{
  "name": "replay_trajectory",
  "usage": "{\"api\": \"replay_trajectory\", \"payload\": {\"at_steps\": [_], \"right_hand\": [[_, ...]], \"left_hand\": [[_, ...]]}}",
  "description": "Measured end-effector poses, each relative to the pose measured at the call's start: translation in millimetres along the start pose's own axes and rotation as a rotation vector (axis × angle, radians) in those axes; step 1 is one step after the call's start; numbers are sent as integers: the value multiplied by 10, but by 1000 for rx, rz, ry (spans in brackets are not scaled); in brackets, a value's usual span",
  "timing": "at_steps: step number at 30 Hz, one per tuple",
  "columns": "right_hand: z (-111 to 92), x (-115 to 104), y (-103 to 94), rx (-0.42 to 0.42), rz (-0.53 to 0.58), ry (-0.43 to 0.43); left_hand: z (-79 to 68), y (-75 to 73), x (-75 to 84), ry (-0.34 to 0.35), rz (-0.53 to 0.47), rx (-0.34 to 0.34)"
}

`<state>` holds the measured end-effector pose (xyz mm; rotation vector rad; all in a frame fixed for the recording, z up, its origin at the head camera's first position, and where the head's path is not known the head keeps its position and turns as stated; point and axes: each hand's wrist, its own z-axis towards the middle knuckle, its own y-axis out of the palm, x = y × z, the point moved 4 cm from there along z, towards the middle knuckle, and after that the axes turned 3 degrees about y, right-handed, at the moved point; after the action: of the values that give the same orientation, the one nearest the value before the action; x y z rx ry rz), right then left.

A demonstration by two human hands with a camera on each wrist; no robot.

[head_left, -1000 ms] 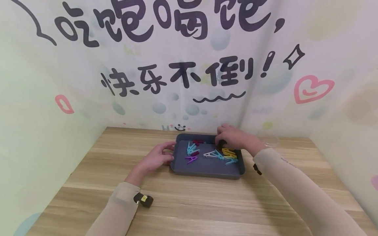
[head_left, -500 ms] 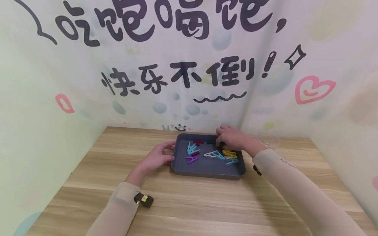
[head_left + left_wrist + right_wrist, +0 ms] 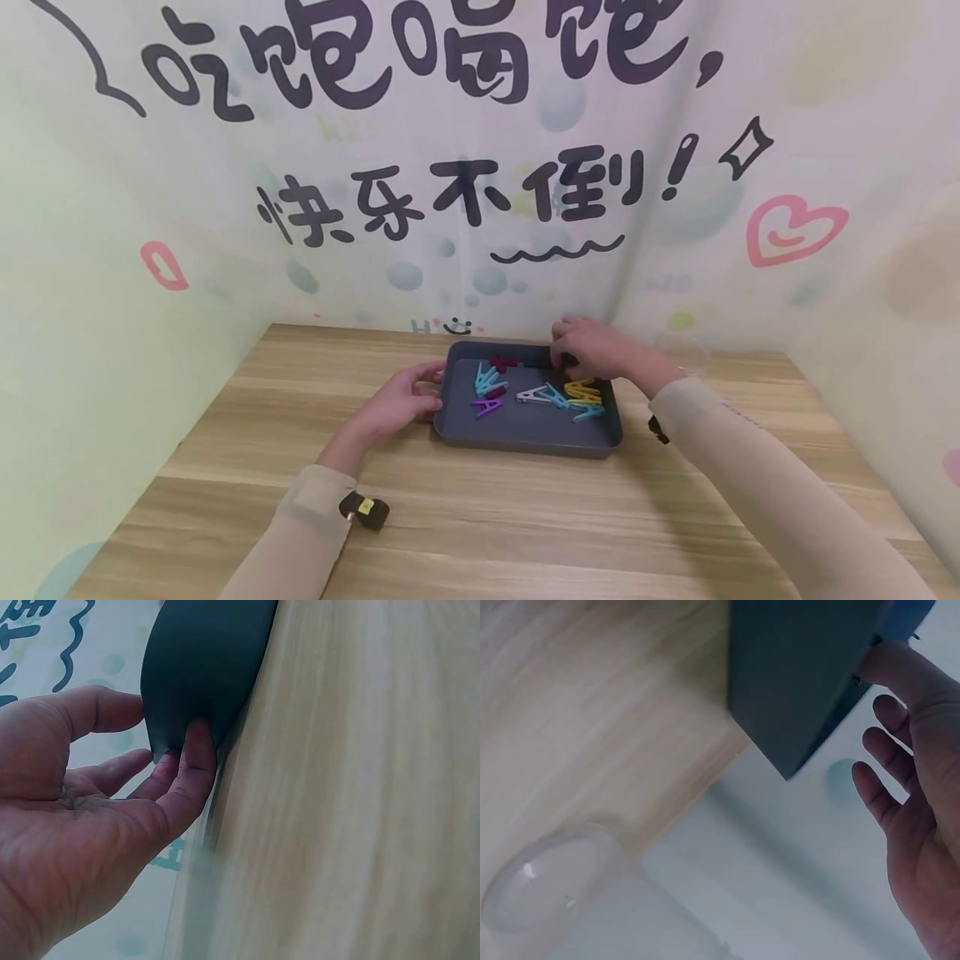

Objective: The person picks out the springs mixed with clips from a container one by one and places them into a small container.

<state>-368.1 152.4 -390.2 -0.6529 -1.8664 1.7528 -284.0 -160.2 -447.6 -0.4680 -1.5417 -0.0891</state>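
Observation:
A dark grey tray (image 3: 517, 429) on the wooden table holds several small plastic clothespins: light blue ones (image 3: 485, 381), a purple one (image 3: 487, 407), a white one (image 3: 531, 394), yellow ones (image 3: 582, 392) and dark red ones (image 3: 503, 362). My left hand (image 3: 397, 402) rests its fingertips against the outside of the tray's left end, fingers loosely bent. Over the far right corner, my right hand (image 3: 592, 348) reaches inside with thumb and forefinger, beside something small and dark (image 3: 567, 361). In the right wrist view, the tray wall partly hides those fingertips; I cannot tell whether they pinch it.
A clear plastic cup (image 3: 551, 877) stands right of the tray, behind the right forearm. The printed wall cloth (image 3: 465, 275) rises right behind the table's back edge. Bare wooden tabletop (image 3: 465, 517) lies in front of the tray.
My right hand has shifted slightly over the tray's far right corner, and its forearm has moved a little to the right. The left hand and the tray have stayed in place.

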Motion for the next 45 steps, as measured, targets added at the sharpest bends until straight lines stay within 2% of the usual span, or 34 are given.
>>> {"api": "replay_trajectory", "payload": {"at_steps": [12,23,30,40,45], "right_hand": [[-109,-18,-195,45,131,-2],[-328,10,-415,53,220,26],[-507,101,-525,101,225,29],[-788,313,-620,137,227,114],[-950,428,-653,136,220,150]], "left_hand": [[-28,10,21,-11,-8,5],[-25,4,27,-4,3,3],[-13,2,14,-11,0,11],[-30,-4,11,-25,-11,9],[-23,-2,-1,-5,-23,-10]]}}
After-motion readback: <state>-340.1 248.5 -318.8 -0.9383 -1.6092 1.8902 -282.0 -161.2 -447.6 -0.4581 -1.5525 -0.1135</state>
